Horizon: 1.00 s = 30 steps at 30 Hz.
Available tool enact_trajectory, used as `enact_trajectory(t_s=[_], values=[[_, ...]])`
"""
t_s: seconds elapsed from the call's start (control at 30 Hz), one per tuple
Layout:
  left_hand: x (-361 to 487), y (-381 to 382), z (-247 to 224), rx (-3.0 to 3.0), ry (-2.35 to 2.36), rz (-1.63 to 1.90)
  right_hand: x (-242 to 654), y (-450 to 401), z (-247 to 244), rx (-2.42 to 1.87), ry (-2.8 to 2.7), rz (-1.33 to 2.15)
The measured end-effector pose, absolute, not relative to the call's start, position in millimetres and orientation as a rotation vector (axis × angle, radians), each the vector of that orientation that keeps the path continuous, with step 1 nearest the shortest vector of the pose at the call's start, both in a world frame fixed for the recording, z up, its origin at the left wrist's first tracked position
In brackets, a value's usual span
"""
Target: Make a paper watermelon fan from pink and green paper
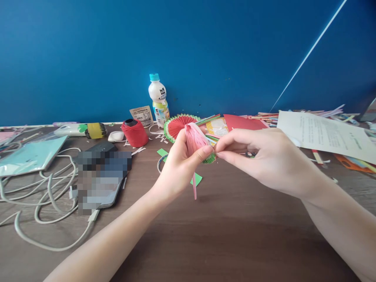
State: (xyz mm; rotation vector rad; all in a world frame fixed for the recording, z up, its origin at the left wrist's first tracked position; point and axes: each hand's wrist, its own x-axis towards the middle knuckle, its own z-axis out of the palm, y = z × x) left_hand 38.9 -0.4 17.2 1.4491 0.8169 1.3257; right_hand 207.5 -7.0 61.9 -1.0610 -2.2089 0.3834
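My left hand [180, 160] is closed around a bundle of thin pink paper strips [196, 138], its thumb lying across the lower right part. A pink tail hangs below the fingers. Close against the bundle's right end, the thumb and fingertips of my right hand [249, 154] are pinched together; whatever they hold is too small or hidden to name. Behind the hands lies a pleated paper fan [176, 129], red with a green and white rim, partly covered by the bundle. Green paper scraps [197, 179] rest on the table below.
A drink bottle [159, 102] stands against the blue wall, near a red roll [134, 133]. Left are a phone [113, 192], tangled white cables [49, 244] and a light-blue packet [31, 156]. Right are a red sheet [243, 122], a printed paper [326, 135] and many loose strips.
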Motion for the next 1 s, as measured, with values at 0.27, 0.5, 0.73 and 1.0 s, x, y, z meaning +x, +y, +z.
enact_trajectory(t_s=[0.27, 0.5, 0.73, 1.0], values=[[40.8, -1.1, 17.9, 1.476, 0.872, 1.334, 207.0, -7.0, 61.3, -1.030, -2.250, 0.273], [41.7, -1.4, 18.7, 1.453, 0.862, 1.338, 206.1, -6.8, 60.2, -1.006, -2.257, 0.186], [41.2, -1.6, 18.3, 1.456, 0.875, 1.331, 207.8, -6.6, 60.6, -1.032, -2.247, 0.242], [41.1, -1.1, 17.4, 1.480, 0.874, 1.346, 206.0, -6.8, 60.7, -1.026, -2.245, 0.256]])
